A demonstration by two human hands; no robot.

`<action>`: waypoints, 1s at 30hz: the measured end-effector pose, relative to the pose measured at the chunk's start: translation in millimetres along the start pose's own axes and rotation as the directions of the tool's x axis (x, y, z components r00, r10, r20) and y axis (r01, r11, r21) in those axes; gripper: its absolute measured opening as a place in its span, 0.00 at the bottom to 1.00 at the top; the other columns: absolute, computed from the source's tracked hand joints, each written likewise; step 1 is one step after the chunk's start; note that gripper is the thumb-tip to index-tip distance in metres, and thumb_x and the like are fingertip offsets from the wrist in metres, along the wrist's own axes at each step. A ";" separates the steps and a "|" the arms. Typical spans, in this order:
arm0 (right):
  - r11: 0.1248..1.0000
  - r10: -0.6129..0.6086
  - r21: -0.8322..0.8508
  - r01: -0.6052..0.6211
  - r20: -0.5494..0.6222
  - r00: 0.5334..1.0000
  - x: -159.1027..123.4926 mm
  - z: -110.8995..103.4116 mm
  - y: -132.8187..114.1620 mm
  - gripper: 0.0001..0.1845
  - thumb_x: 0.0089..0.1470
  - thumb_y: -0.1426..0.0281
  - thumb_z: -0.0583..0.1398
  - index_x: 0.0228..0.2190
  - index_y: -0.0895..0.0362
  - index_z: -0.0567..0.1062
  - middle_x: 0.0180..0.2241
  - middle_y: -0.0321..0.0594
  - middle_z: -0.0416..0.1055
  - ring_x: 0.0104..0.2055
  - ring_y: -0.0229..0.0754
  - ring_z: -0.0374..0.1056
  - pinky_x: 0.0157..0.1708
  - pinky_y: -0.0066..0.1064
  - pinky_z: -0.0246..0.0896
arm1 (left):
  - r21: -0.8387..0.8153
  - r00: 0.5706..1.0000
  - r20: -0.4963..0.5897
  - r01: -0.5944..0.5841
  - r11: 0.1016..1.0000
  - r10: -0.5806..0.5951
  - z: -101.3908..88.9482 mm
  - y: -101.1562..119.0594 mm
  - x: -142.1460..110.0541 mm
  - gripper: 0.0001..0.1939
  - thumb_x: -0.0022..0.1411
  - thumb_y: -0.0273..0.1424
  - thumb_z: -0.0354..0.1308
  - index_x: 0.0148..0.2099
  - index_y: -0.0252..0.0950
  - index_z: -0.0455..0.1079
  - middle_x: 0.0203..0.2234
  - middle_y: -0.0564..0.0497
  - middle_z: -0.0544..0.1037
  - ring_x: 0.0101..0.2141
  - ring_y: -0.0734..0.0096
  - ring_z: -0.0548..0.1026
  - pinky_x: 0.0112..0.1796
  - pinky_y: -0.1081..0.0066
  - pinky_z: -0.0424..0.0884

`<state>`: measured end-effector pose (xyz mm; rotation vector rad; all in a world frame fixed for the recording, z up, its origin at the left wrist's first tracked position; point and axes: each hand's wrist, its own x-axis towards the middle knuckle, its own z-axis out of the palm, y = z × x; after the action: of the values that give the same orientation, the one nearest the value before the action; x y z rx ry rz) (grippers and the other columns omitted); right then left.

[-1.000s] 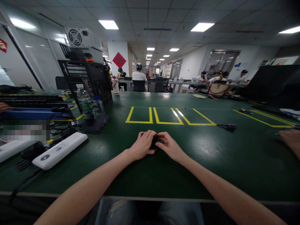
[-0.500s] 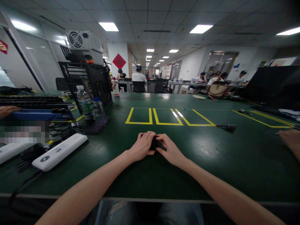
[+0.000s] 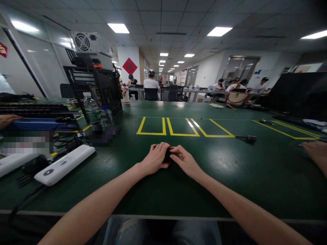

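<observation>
A small black object [image 3: 167, 156] sits between my hands, low over the green table [image 3: 163, 190]; most of it is covered, so its kind does not show. My left hand [image 3: 156, 157] is wrapped round it from the left, the fingers curled over its top and the thumb below. From the right, the bent fingertips of my right hand [image 3: 184, 159] touch its upper right edge. The thumb of that hand is close to the index finger, at the object's side.
Beyond my hands, yellow tape outlines [image 3: 181, 135] mark the table. A white power strip [image 3: 65, 165], cables, bottles [image 3: 93, 110] and a computer case [image 3: 99, 88] stand left. A black cable connector [image 3: 251, 138] lies right. Other people's hands [image 3: 315, 153] show at both sides.
My right thumb has shifted up slightly against the black object. My left hand keeps its place. At the far right, another person's hand has moved a little to the left.
</observation>
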<state>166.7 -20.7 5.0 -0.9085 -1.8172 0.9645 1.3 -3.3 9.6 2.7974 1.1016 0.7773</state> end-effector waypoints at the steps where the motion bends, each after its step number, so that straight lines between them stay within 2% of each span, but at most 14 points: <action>1: 1.000 0.007 0.001 -0.007 -0.007 1.000 0.9 -0.2 1.2 0.08 0.49 0.71 0.53 0.35 0.55 0.63 0.38 0.37 0.62 0.45 0.39 0.61 0.42 0.34 0.63 | 0.000 1.000 0.003 0.000 1.000 0.000 -0.6 0.3 0.1 0.29 0.47 0.30 0.56 0.50 0.37 0.48 0.44 0.46 0.61 0.44 0.61 0.62 0.44 0.60 0.54; 5: 0.999 0.004 -0.039 -0.005 -0.021 1.000 2.5 -0.6 6.0 0.14 0.48 0.73 0.54 0.39 0.54 0.61 0.41 0.38 0.61 0.47 0.39 0.60 0.44 0.35 0.61 | 0.008 1.000 0.009 0.004 1.000 -0.004 -1.2 0.6 0.7 0.29 0.47 0.30 0.57 0.50 0.37 0.48 0.43 0.46 0.61 0.43 0.61 0.62 0.44 0.60 0.54; 11: 0.947 -0.143 -0.290 0.141 0.013 0.990 -3.7 1.1 2.0 0.16 0.48 0.76 0.52 0.41 0.54 0.60 0.44 0.40 0.56 0.48 0.40 0.57 0.49 0.39 0.57 | 0.006 1.000 -0.002 -0.002 1.000 0.002 -0.4 0.2 0.7 0.30 0.45 0.28 0.57 0.50 0.36 0.48 0.43 0.46 0.61 0.44 0.61 0.61 0.44 0.61 0.55; 16: 0.890 -0.195 -0.420 0.180 0.008 0.981 -6.6 3.7 2.0 0.18 0.47 0.78 0.51 0.42 0.55 0.58 0.46 0.43 0.54 0.48 0.41 0.56 0.47 0.39 0.57 | -0.010 1.000 0.005 0.016 1.000 -0.016 -0.7 -0.2 0.6 0.29 0.46 0.29 0.57 0.49 0.37 0.49 0.43 0.47 0.61 0.43 0.61 0.62 0.43 0.60 0.55; 19: 0.882 -0.153 -0.458 0.112 -0.053 0.987 -3.3 3.0 10.4 0.16 0.47 0.79 0.50 0.40 0.57 0.59 0.43 0.43 0.58 0.45 0.41 0.59 0.45 0.38 0.57 | -0.034 0.999 0.012 0.041 0.999 -0.041 0.0 -2.2 2.2 0.27 0.47 0.31 0.57 0.49 0.37 0.50 0.42 0.47 0.61 0.43 0.60 0.63 0.43 0.60 0.56; 22: 0.899 -0.025 -0.437 -0.038 -0.138 0.990 3.8 -0.6 21.1 0.13 0.48 0.77 0.50 0.39 0.58 0.61 0.37 0.42 0.62 0.41 0.41 0.61 0.44 0.38 0.58 | -0.092 0.996 0.038 0.080 0.993 -0.077 2.5 -8.5 6.4 0.27 0.48 0.34 0.56 0.49 0.37 0.50 0.42 0.47 0.61 0.42 0.60 0.63 0.42 0.59 0.58; 25: 0.918 0.078 -0.373 -0.134 -0.161 0.984 9.8 -6.4 27.8 0.13 0.51 0.73 0.49 0.41 0.57 0.61 0.40 0.42 0.63 0.44 0.41 0.61 0.45 0.38 0.56 | -0.183 0.985 0.085 0.166 0.969 -0.152 7.2 -19.6 12.9 0.26 0.48 0.36 0.56 0.48 0.36 0.51 0.41 0.46 0.62 0.41 0.60 0.64 0.40 0.59 0.61; 27: 0.914 0.124 -0.366 -0.173 -0.153 0.980 10.6 -11.0 29.1 0.16 0.51 0.69 0.51 0.43 0.56 0.60 0.43 0.42 0.62 0.47 0.43 0.59 0.47 0.40 0.53 | -0.256 0.969 0.131 0.237 0.937 -0.210 10.6 -27.6 17.0 0.26 0.48 0.37 0.56 0.47 0.35 0.52 0.40 0.45 0.63 0.39 0.61 0.65 0.38 0.61 0.63; 30: 0.880 0.158 -0.431 -0.200 -0.132 0.979 7.8 -17.3 28.7 0.26 0.44 0.63 0.57 0.46 0.56 0.59 0.46 0.44 0.59 0.51 0.47 0.55 0.49 0.43 0.50 | -0.362 0.953 0.194 0.290 0.886 -0.232 14.1 -35.5 20.5 0.28 0.48 0.38 0.56 0.49 0.35 0.51 0.39 0.45 0.63 0.38 0.64 0.66 0.35 0.64 0.65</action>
<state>185.3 2.9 -11.8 -1.4005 -1.9317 0.6057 -1.7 38.5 -1.2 2.2789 1.1253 0.6637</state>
